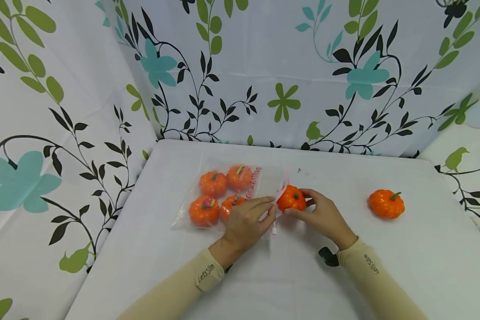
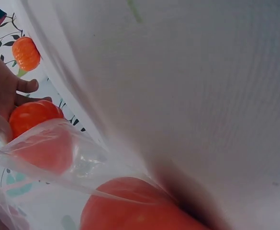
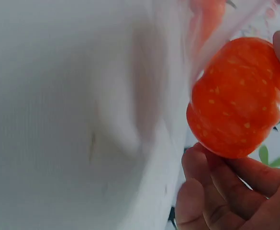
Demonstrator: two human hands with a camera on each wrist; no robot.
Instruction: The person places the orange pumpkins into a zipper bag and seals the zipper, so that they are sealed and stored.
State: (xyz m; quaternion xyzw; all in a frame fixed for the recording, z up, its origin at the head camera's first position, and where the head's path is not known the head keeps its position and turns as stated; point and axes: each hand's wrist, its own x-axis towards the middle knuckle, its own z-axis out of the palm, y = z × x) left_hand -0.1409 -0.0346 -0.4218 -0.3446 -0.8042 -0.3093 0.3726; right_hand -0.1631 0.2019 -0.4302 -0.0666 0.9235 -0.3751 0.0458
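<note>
A clear zip bag [image 1: 270,175] with pink print lies flat, its mouth facing right. Inside it are several small orange toy pumpkins [image 1: 204,211]. My left hand [image 1: 244,224] reaches over the bag and pinches the edge of its mouth. My right hand [image 1: 328,218] grips another orange pumpkin [image 1: 291,198] right at that mouth, thumb on the near side and fingers on the far side. In the left wrist view, the bag's film [image 2: 89,153] covers part of this pumpkin [image 2: 34,115]. The right wrist view shows its glossy underside [image 3: 238,98] above the fingers [image 3: 235,187].
One more orange pumpkin [image 1: 386,204] with a green stem sits on the white table [image 1: 240,289], to the right of my right hand. A leaf-patterned curtain [image 1: 240,80] hangs behind the table and along its sides.
</note>
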